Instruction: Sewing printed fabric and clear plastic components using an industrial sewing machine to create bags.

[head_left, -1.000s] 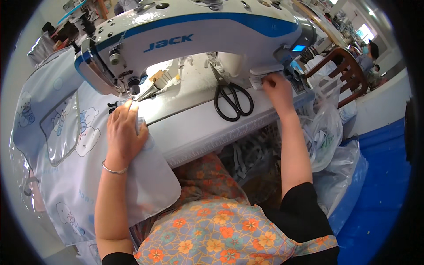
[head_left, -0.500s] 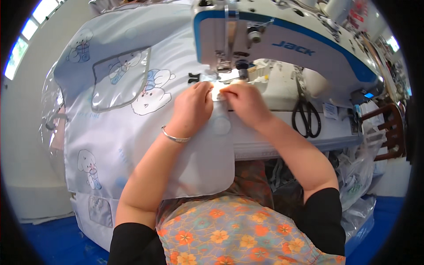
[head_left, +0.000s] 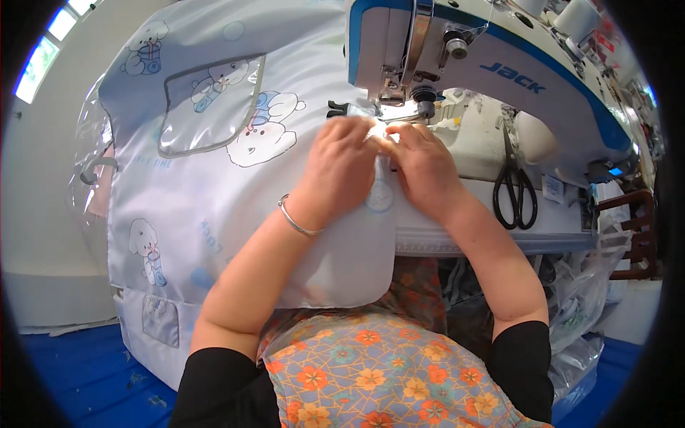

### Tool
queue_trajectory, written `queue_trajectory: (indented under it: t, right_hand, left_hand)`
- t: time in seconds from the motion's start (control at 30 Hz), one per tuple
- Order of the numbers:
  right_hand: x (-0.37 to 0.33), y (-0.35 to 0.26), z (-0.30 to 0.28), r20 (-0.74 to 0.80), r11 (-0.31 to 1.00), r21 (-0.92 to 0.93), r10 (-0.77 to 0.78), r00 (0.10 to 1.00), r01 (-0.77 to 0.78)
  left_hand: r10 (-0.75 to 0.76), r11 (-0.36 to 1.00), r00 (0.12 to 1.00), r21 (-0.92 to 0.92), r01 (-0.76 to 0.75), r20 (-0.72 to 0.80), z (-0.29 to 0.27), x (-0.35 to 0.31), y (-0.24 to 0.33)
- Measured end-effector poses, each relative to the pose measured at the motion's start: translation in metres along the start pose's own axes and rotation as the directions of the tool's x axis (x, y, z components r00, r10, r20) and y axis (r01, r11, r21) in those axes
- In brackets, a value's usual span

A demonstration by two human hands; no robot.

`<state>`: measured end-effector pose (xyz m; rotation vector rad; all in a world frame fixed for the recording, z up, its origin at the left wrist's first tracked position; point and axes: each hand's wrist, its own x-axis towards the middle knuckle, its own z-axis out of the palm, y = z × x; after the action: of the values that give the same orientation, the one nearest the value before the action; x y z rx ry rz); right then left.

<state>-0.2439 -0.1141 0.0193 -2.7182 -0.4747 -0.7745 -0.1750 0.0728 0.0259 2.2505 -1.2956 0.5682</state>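
A large pale grey-white fabric piece [head_left: 328, 264] printed with cartoon dogs spreads over the left side and hangs toward my lap. My left hand [head_left: 341, 167] is closed on its edge just in front of the needle area, its fingers slightly blurred. Beside it my right hand [head_left: 427, 167] pinches the same edge, thumb and forefinger close to the left fingertips. The exact bit of cloth between the fingers is washed out by bright light. Directly behind both hands stands the head of a white and blue sewing machine [head_left: 382, 46], with its presser foot area partly hidden.
Black-handled scissors [head_left: 515, 192] lie on the machine table [head_left: 485, 239] right of my right hand. A small black part [head_left: 337, 109] sits left of the needle area. Thread cones [head_left: 576, 20] stand at the back right. Clear plastic bags [head_left: 581, 292] hang at the right, near a wooden chair [head_left: 631, 232].
The whole view has shifted, so the machine and scissors appear farther right. My hands have turned inward, with the fingertips drawn closer together at the fabric edge.
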Motion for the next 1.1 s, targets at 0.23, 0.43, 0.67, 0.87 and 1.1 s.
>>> queue_trajectory:
  t: [0.23, 0.43, 0.67, 0.87, 1.1]
  right_hand:
    - [-0.007, -0.001, -0.001, 0.079, 1.000, -0.021, -0.013, 0.997, 0.015]
    - [-0.006, -0.004, 0.001, 0.078, 1.000, -0.005, -0.001, 0.997, 0.001]
    - [-0.006, -0.007, -0.002, 0.090, 1.000, 0.023, 0.008, 0.996, -0.010]
    - [-0.005, -0.006, -0.002, 0.075, 1.000, 0.011, -0.001, 0.997, 0.000]
    - [-0.006, -0.004, 0.001, 0.026, 0.999, 0.026, -0.027, 0.999, 0.026]
  left_hand:
    - [0.022, 1.000, 0.995, 0.006, -0.023, 0.100, -0.001, -0.007, 0.005]
    - [0.049, 0.999, 0.987, 0.011, -0.051, 0.152, -0.004, 0.001, -0.007]
    - [0.095, 0.995, 0.990, 0.007, -0.096, 0.100, 0.000, 0.015, -0.022]
    - [0.161, 0.968, 0.932, -0.237, -0.084, 0.324, -0.060, -0.054, 0.028]
    - [-0.021, 0.993, 0.951, 0.120, -0.017, 0.310, -0.111, -0.163, 0.036]
